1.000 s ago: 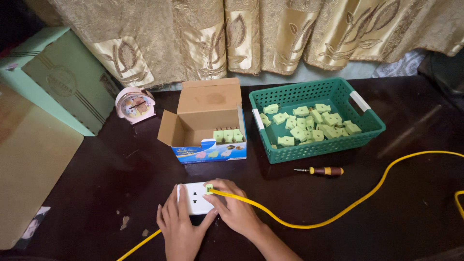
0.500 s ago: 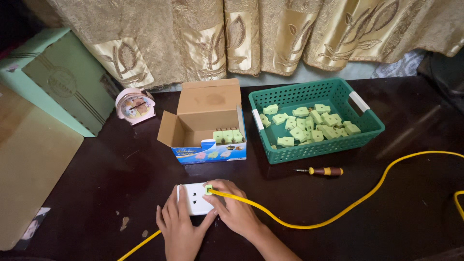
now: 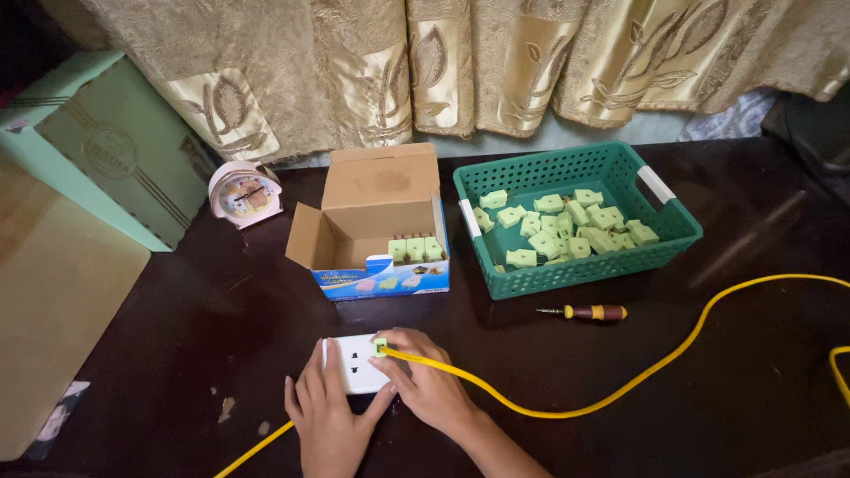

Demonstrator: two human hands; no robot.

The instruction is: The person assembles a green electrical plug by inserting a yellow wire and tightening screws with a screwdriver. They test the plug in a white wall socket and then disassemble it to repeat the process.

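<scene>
A white socket block (image 3: 352,361) lies on the dark table near the front edge. My left hand (image 3: 328,416) rests flat against its left and lower side, steadying it. My right hand (image 3: 425,381) grips a small green plug (image 3: 380,345) that sits at the block's upper right corner. A yellow cable (image 3: 620,389) runs from the plug under my right hand, off to the right across the table. Another stretch of yellow cable (image 3: 252,451) leaves toward the lower left.
Behind stands an open cardboard box (image 3: 376,221) holding three green plugs, and a green basket (image 3: 575,221) with several more. A small screwdriver (image 3: 589,312) lies right of centre. A pink alarm clock (image 3: 244,193), a green box (image 3: 97,150) and curtains line the back.
</scene>
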